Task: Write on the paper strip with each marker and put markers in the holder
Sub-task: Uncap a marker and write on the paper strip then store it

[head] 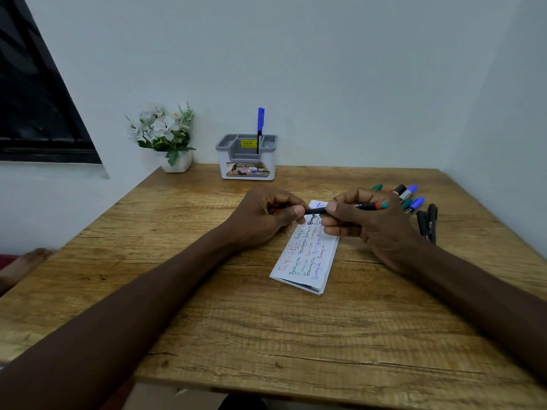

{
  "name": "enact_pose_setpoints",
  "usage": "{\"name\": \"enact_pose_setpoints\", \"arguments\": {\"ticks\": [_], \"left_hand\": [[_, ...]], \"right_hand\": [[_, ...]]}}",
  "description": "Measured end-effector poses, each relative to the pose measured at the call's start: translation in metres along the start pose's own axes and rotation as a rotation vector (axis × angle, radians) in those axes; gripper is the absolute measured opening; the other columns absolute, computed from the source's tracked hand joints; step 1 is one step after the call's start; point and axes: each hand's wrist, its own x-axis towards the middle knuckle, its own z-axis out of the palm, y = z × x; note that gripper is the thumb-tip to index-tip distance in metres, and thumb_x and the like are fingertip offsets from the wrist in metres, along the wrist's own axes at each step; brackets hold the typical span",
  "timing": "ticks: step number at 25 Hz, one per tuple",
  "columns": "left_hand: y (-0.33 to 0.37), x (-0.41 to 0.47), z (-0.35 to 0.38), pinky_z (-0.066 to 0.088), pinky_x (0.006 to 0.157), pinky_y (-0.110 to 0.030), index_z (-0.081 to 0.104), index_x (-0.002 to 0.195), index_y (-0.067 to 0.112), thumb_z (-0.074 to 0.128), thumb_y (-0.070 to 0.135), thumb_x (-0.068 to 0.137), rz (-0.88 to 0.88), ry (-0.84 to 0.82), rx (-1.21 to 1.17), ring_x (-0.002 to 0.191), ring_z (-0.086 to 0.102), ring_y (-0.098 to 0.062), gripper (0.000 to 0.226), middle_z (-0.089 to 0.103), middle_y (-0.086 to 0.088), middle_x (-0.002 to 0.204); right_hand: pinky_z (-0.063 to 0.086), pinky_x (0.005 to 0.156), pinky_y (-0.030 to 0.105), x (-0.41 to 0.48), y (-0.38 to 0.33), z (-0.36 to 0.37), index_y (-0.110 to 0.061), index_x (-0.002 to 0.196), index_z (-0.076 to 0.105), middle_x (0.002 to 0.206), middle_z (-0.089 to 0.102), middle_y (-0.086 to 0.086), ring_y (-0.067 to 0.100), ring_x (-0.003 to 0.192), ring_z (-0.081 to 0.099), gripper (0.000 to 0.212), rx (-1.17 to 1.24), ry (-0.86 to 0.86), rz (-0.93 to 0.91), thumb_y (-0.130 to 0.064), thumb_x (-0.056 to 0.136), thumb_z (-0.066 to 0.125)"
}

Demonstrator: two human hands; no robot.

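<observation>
Both hands hold one slim black marker [367, 206] level above the paper strip [307, 255]. My right hand [364, 220] grips its barrel; a red band and green tip stick out to the right. My left hand [266, 217] pinches the marker's left end, and I cannot tell whether that end is a cap. The folded white strip lies on the table and carries several coloured handwritten words. The grey-and-white holder [248, 156] stands at the back with one blue marker [260, 125] upright in it.
A pile of markers [410, 199] with blue, green and black caps lies right of my right hand, and black pens [427, 223] lie beside it. A white pot of artificial flowers [165, 137] stands at the back left. Walls close the table's far and right sides.
</observation>
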Motion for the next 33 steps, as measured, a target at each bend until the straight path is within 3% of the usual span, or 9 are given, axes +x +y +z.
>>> {"name": "enact_pose_setpoints", "arguments": {"ticks": [3,7,14,17,20,22,25,28,33], "left_hand": [[-0.001,0.000,0.003,0.062,0.065,-0.040,0.078,0.108,0.006,0.066,0.011,0.097,0.012,-0.008,-0.028,0.069,0.072,-0.028,0.016,0.078,-0.002,0.089],[0.001,0.000,0.009,0.056,0.060,-0.023,0.078,0.107,0.003,0.071,0.007,0.093,-0.025,0.061,-0.082,0.061,0.070,-0.009,0.016,0.077,-0.002,0.082],[0.005,-0.001,0.015,0.056,0.061,-0.024,0.079,0.105,0.002,0.070,0.006,0.093,-0.036,0.086,-0.106,0.063,0.069,-0.009,0.015,0.078,-0.004,0.084],[0.005,0.001,0.013,0.061,0.073,-0.030,0.075,0.109,-0.001,0.071,0.004,0.091,-0.152,0.120,-0.368,0.078,0.072,-0.016,0.020,0.078,-0.010,0.093],[0.008,0.003,0.010,0.060,0.091,-0.044,0.068,0.119,0.002,0.078,0.006,0.082,-0.330,0.178,-0.735,0.074,0.070,-0.017,0.038,0.076,-0.011,0.087],[0.008,0.006,0.004,0.061,0.088,-0.041,0.070,0.111,0.004,0.080,0.010,0.076,-0.370,0.254,-0.881,0.073,0.069,-0.015,0.036,0.076,-0.008,0.089],[0.006,0.015,-0.019,0.062,0.072,-0.031,0.072,0.102,0.006,0.083,0.015,0.070,-0.362,0.435,-0.970,0.082,0.070,-0.018,0.034,0.076,-0.008,0.092],[0.002,0.030,-0.050,0.064,0.073,-0.032,0.073,0.101,0.004,0.082,0.012,0.077,-0.306,0.631,-0.927,0.081,0.072,-0.021,0.027,0.077,-0.010,0.091],[-0.008,0.058,-0.084,0.063,0.080,-0.034,0.071,0.117,0.000,0.076,0.004,0.087,-0.173,0.833,-0.553,0.089,0.075,-0.022,0.030,0.076,-0.019,0.103]], "right_hand": [[0.064,0.069,0.032,-0.001,0.002,0.002,0.004,0.095,0.075,0.088,0.076,0.024,0.027,0.075,0.076,0.017,-0.075,0.003,-0.019,-0.005,0.081,0.078],[0.064,0.070,0.032,0.000,0.004,0.004,0.008,0.098,0.073,0.087,0.076,0.025,0.030,0.077,0.076,0.021,-0.073,-0.032,-0.047,-0.003,0.081,0.077],[0.064,0.070,0.034,0.001,0.005,0.004,0.010,0.099,0.072,0.087,0.076,0.026,0.032,0.078,0.077,0.023,-0.086,-0.042,-0.082,-0.004,0.082,0.077],[0.064,0.072,0.038,0.001,0.005,0.009,0.006,0.102,0.073,0.088,0.077,0.022,0.033,0.081,0.077,0.024,-0.128,-0.016,-0.156,-0.008,0.083,0.078],[0.064,0.075,0.040,0.002,0.004,0.011,0.002,0.108,0.073,0.094,0.078,0.016,0.031,0.086,0.078,0.026,-0.124,-0.009,-0.200,-0.008,0.084,0.076],[0.064,0.075,0.040,0.001,0.003,0.010,-0.004,0.120,0.070,0.098,0.079,0.014,0.028,0.088,0.078,0.034,-0.127,-0.026,-0.179,-0.008,0.086,0.074],[0.064,0.077,0.041,0.003,0.006,0.009,-0.012,0.132,0.062,0.094,0.079,0.015,0.028,0.088,0.078,0.046,-0.122,-0.011,-0.104,-0.010,0.087,0.074],[0.062,0.080,0.044,0.007,0.011,0.009,-0.010,0.132,0.061,0.089,0.079,0.016,0.029,0.086,0.078,0.048,-0.135,-0.009,-0.053,-0.010,0.086,0.076],[0.064,0.077,0.040,0.004,0.013,0.011,-0.009,0.115,0.071,0.085,0.080,0.009,0.024,0.080,0.079,0.031,-0.301,-0.103,-0.038,-0.012,0.085,0.078]]}}
